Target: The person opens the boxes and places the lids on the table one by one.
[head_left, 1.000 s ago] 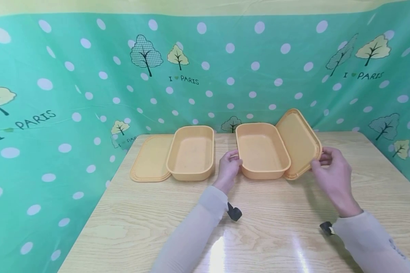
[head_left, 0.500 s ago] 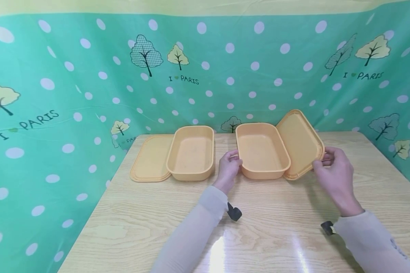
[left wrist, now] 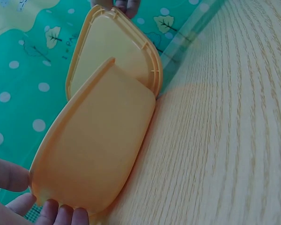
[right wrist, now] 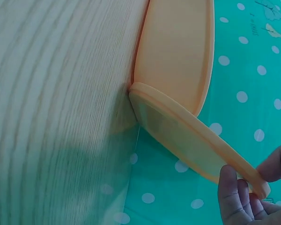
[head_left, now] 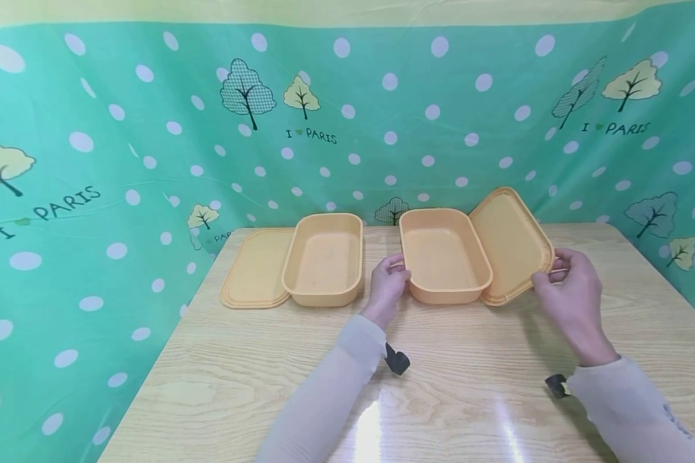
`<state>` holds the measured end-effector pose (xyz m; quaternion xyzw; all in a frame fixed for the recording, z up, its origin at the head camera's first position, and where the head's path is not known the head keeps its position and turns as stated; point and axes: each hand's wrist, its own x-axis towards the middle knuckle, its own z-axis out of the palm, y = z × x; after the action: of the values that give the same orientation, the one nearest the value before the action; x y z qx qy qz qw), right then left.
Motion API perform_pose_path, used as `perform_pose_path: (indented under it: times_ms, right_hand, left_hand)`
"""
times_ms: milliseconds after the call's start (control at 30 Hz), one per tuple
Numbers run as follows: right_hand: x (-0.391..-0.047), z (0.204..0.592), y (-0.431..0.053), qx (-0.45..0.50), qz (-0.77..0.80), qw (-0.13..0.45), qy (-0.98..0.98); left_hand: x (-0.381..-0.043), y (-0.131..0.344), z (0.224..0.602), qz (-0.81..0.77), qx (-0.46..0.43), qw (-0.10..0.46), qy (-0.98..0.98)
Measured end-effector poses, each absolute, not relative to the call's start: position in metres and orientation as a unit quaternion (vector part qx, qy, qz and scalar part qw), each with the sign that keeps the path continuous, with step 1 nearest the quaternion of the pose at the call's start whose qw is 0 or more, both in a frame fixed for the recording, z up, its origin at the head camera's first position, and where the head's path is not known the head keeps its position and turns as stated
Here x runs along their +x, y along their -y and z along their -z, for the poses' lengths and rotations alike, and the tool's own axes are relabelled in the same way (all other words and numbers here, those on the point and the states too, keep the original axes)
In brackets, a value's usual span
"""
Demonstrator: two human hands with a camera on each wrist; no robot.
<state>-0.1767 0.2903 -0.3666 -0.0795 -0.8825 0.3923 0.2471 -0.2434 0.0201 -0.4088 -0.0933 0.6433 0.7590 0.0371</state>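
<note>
Toward the back of the table stands an uncovered peach-coloured plastic food container (head_left: 447, 257). My left hand (head_left: 387, 286) holds it at its left side, thumb by the rim and bent fingertips against the outer wall, as the left wrist view shows. A matching lid (head_left: 508, 244) leans tilted along the container's right side, its low edge near the table. With thumb and fingers my right hand (head_left: 573, 299) pinches the lid's raised right corner; the right wrist view shows this lid (right wrist: 178, 136) between thumb and fingertips. Part of the lid's lower edge is hidden behind the container.
A second uncovered container (head_left: 324, 257) stands to the left, its lid (head_left: 255, 270) flat beside it and partly covered by it. Behind the wooden table (head_left: 220, 379) hangs a green dotted cloth (head_left: 382, 109).
The raised corner of the right lid has come slightly down and to the right, with my right hand moving along. My left hand and both containers keep their places.
</note>
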Motion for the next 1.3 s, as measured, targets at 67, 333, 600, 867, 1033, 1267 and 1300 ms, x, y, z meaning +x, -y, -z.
perform_pose_path:
  times_ms: [67, 333, 600, 867, 1033, 1267, 1300]
  right_hand:
    - [-0.177, 0.366, -0.291, -0.081, -0.391, 0.246, 0.883]
    - [-0.177, 0.368, -0.293, -0.086, -0.394, 0.239, 0.883]
    - [-0.178, 0.371, -0.296, -0.091, -0.398, 0.235, 0.882]
    - [-0.180, 0.372, -0.298, -0.096, -0.393, 0.227, 0.886]
    - [-0.180, 0.373, -0.299, -0.097, -0.393, 0.224, 0.886]
    - [-0.181, 0.374, -0.301, -0.100, -0.394, 0.224, 0.886]
    - [-0.181, 0.374, -0.302, -0.100, -0.394, 0.223, 0.886]
  left_hand:
    - [-0.243, -0.020, 0.409, -0.759, -0.093, 0.036, -0.643]
    - [-0.244, -0.020, 0.409, -0.757, -0.100, 0.039, -0.644]
    - [-0.244, -0.020, 0.410, -0.756, -0.105, 0.040, -0.645]
    - [-0.244, -0.020, 0.410, -0.756, -0.104, 0.041, -0.644]
    - [-0.244, -0.020, 0.409, -0.757, -0.103, 0.041, -0.644]
    - [-0.244, -0.020, 0.410, -0.756, -0.102, 0.042, -0.645]
    - [-0.245, -0.020, 0.410, -0.756, -0.102, 0.042, -0.645]
